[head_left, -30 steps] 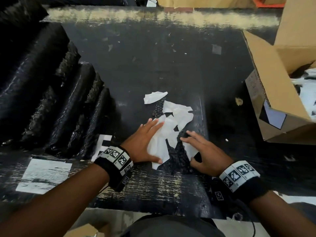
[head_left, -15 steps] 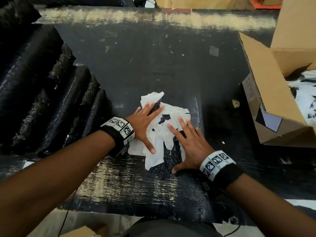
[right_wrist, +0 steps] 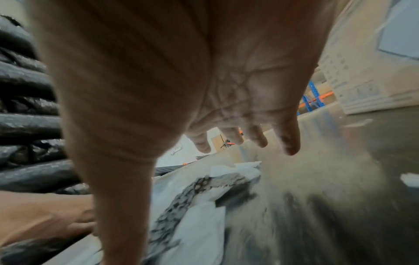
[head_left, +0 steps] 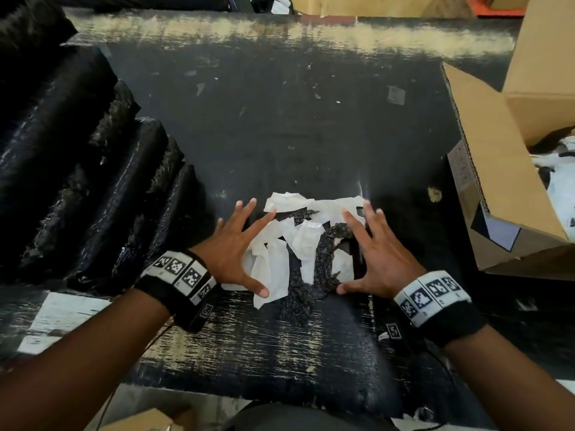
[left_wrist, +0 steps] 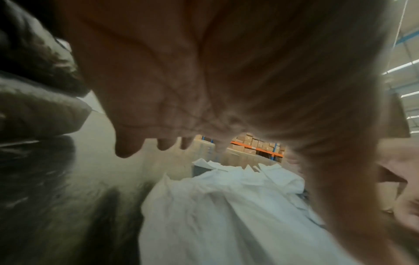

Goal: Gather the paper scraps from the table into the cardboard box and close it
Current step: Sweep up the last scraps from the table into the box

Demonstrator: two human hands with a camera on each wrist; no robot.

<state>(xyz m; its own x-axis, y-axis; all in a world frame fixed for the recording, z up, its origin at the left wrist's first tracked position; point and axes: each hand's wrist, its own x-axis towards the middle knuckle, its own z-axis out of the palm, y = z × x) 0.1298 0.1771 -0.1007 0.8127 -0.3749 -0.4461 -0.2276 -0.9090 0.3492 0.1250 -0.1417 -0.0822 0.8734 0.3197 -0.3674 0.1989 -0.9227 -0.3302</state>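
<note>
The tabletop is black with a dull sheen, its coating scuffed and worn through to pale streaks along the top and bottom of the frame. At centre the paper scraps are thin matt white, creased, mixed with pieces bearing a black pebbled print. The cardboard box at the right is plain matt brown, its corrugated edge showing. At the left, black rolls have a wrinkled, glossy plastic look

Worn black table carries a scrap pile near the front, black rolls left, open box right
</note>
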